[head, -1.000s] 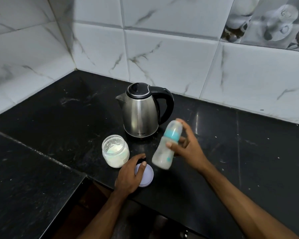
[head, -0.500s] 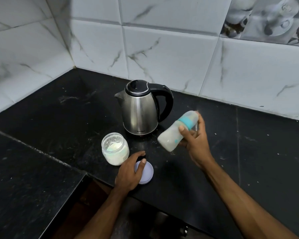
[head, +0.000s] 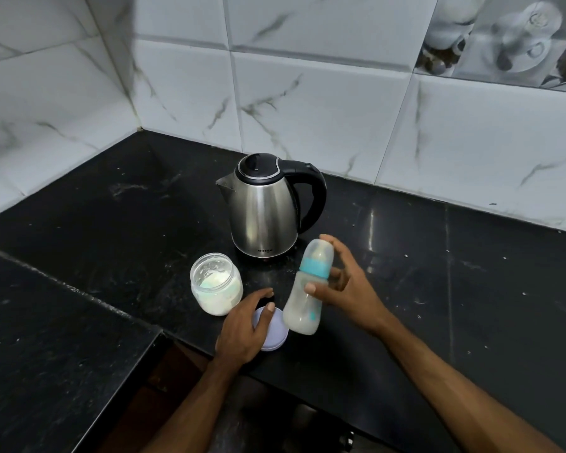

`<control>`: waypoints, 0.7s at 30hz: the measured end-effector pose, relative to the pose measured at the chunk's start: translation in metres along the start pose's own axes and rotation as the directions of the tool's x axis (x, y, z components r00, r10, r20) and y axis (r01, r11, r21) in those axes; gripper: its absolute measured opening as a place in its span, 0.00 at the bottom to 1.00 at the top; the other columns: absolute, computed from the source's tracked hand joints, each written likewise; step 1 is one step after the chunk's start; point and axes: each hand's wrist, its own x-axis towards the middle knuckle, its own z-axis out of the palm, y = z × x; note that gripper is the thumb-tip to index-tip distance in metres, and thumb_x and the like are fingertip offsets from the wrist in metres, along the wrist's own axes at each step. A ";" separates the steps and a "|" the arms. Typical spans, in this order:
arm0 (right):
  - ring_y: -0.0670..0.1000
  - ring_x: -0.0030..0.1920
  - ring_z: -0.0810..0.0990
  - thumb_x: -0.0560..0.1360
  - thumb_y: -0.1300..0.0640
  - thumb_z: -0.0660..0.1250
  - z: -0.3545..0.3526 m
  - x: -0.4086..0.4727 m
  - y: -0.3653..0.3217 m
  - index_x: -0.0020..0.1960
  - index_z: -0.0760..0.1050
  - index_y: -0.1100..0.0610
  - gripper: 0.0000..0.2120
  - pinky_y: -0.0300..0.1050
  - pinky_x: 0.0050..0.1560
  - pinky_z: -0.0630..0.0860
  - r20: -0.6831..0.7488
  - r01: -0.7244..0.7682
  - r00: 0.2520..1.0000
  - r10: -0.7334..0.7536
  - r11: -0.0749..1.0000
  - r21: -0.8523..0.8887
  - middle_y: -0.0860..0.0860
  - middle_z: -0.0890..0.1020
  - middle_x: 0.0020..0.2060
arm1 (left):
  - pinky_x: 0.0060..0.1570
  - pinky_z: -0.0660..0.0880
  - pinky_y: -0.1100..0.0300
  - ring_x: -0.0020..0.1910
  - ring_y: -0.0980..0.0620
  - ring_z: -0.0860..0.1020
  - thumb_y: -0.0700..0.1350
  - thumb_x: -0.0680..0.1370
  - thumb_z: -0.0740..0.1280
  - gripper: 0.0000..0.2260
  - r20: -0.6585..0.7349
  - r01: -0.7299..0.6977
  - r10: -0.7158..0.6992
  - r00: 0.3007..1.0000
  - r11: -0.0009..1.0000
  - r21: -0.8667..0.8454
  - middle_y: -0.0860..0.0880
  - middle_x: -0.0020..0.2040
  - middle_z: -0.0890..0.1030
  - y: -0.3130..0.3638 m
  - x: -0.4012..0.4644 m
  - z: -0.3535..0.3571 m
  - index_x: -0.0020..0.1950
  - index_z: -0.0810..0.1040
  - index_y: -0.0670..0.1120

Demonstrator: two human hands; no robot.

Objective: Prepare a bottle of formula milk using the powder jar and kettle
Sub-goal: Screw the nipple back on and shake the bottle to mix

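The right hand (head: 343, 286) has a loose grip on the milky plastic baby bottle with a teal collar (head: 307, 289), thumb across its front, fingers spread behind, bottle tilted above the black stone bench (head: 95, 223) near its front edge. The left hand (head: 242, 325) rests flat, fingers relaxed, on the round lilac lid (head: 275, 335), beside the open glass powder jar (head: 216, 284) and steel kettle (head: 265, 207).

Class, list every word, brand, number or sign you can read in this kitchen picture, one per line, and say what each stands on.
"MILTON", as best it reads, small and soft: low on the steel body of the kettle.
Teal marks on the lower side of the baby bottle held in the right hand: too blurred to read.
Powder jar, jar lid under the left hand: no text visible.
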 end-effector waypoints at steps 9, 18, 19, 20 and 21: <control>0.54 0.52 0.83 0.70 0.64 0.75 0.000 0.000 -0.007 0.71 0.61 0.44 0.37 0.48 0.45 0.81 -0.019 0.012 1.000 -0.012 1.000 0.029 0.58 0.80 0.56 | 0.63 0.74 0.59 0.61 0.61 0.77 0.61 0.79 0.57 0.23 -0.003 -0.002 0.002 1.000 1.000 -0.005 0.56 0.62 0.81 -0.002 0.001 0.002 0.66 0.78 0.49; 0.55 0.52 0.83 0.70 0.61 0.75 -0.010 0.017 -0.015 0.74 0.58 0.47 0.40 0.52 0.43 0.82 -0.259 0.093 0.965 -0.048 0.982 0.163 0.56 0.82 0.53 | 0.63 0.72 0.64 0.61 0.62 0.77 0.59 0.79 0.57 0.21 -0.007 -0.006 0.006 1.000 1.000 0.001 0.57 0.61 0.81 -0.003 0.000 0.001 0.66 0.78 0.50; 0.56 0.53 0.83 0.70 0.63 0.75 -0.005 0.012 -0.012 0.74 0.58 0.47 0.40 0.51 0.44 0.82 -0.143 0.052 0.989 -0.040 0.995 0.081 0.59 0.81 0.56 | 0.63 0.72 0.64 0.61 0.62 0.77 0.60 0.79 0.57 0.22 -0.004 -0.006 0.006 1.000 1.000 0.002 0.57 0.61 0.81 -0.003 0.001 0.001 0.66 0.77 0.50; 0.56 0.53 0.83 0.69 0.64 0.76 -0.002 0.007 -0.010 0.74 0.59 0.48 0.40 0.51 0.46 0.82 -0.036 0.029 0.999 -0.028 1.000 0.006 0.60 0.79 0.57 | 0.63 0.72 0.64 0.61 0.62 0.77 0.60 0.79 0.57 0.22 -0.001 -0.004 0.004 1.000 1.000 0.001 0.57 0.61 0.81 -0.003 0.001 0.001 0.66 0.77 0.50; 0.57 0.54 0.83 0.69 0.65 0.75 -0.003 0.005 -0.009 0.73 0.59 0.48 0.40 0.50 0.47 0.82 0.017 0.028 0.999 -0.028 0.999 -0.028 0.60 0.79 0.58 | 0.63 0.72 0.64 0.61 0.61 0.77 0.60 0.79 0.57 0.22 0.000 -0.002 0.002 1.000 1.000 0.000 0.57 0.62 0.81 -0.003 0.001 0.001 0.66 0.77 0.50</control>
